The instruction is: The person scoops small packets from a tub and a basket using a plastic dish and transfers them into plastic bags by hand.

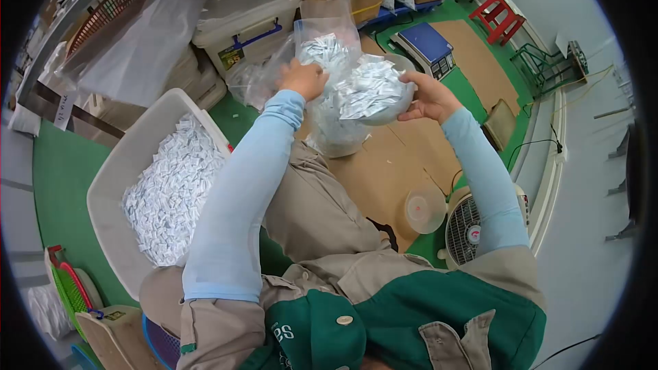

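Observation:
My right hand (428, 98) grips the rim of a translucent plastic bowl (385, 118), thumb on top and fingers below. Small white packets (372, 88) are heaped in the bowl, which is tilted toward a clear plastic bag (336, 138). My left hand (303, 79) has its fingers curled at the near left edge of the bag's mouth, pinching the plastic. More white packets show inside the bag, which stands on cardboard in front of my knees. The bowl partly covers the bag.
A large white tub (110, 192) of loose white packets stands at my left. Ahead are a lidded storage box (240, 27) and a blue scale (425, 41). A fan (466, 229) and a round clear lid (425, 210) lie right, with a red stool (498, 17) farther off.

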Available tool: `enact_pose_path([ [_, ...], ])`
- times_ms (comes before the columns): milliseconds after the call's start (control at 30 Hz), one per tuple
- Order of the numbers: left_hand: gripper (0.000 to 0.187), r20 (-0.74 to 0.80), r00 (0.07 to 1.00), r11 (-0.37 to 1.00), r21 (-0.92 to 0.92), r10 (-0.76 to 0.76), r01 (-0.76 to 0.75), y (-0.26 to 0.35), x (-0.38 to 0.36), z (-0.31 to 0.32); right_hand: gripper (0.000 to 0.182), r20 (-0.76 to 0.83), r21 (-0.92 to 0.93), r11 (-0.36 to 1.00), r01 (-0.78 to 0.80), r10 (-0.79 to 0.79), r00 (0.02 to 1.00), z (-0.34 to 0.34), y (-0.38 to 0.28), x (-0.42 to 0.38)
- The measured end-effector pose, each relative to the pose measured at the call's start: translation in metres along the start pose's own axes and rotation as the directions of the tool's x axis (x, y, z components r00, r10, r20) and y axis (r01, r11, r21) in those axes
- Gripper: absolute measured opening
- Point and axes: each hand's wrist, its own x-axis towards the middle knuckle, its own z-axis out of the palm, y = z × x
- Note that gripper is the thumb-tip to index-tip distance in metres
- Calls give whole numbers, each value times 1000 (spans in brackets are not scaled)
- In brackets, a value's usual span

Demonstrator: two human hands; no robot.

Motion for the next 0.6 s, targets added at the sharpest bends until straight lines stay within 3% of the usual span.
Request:
enact_pose_path([
  [67, 39, 269, 958, 995, -22, 96, -94, -15, -8, 3, 68, 53, -187, 981, 55, -45, 998, 14, -7, 10],
  [100, 39, 271, 958, 996, -23, 92, -90, -14, -10, 4, 71, 100, -264, 957, 118, -94, 991, 25, -9, 12],
  [133, 41, 324, 941, 995, -8, 94, -97, -11, -11, 6, 78, -110, -400, 901, 166, -227, 968, 42, -4, 16],
  [200, 46, 343, 926, 984, 21, 158, -175, -12, -13, 12, 81, -126, -732, 651, 201, -419, 899, 64, -3, 23],
  [267, 47, 337, 933, 991, -5, 124, -130, -15, -8, 15, 78, -32, -935, 296, 195, -619, 785, 78, 15, 43],
  [300, 48, 331, 939, 996, -31, 94, -89, -15, -9, 14, 76, 22, -978, 134, 157, -686, 727, 89, 21, 37],
  [367, 49, 331, 939, 996, -29, 89, -84, -13, -8, 8, 73, 51, -988, 64, 144, -734, 678, 98, 23, 22],
  [433, 51, 334, 939, 997, -37, 80, -72, -15, -4, -2, 73, 227, -956, -92, 277, -831, 508, 96, 17, 9],
  [533, 51, 347, 938, 1000, -14, 5, 0, -13, -10, -16, 72, 267, -929, -131, 346, -885, 381, 93, 2, -12],
  [600, 53, 304, 951, 998, -21, 55, -51, -23, -8, -3, 70, 217, -900, -63, 432, -923, 317, 92, -1, -27],
])
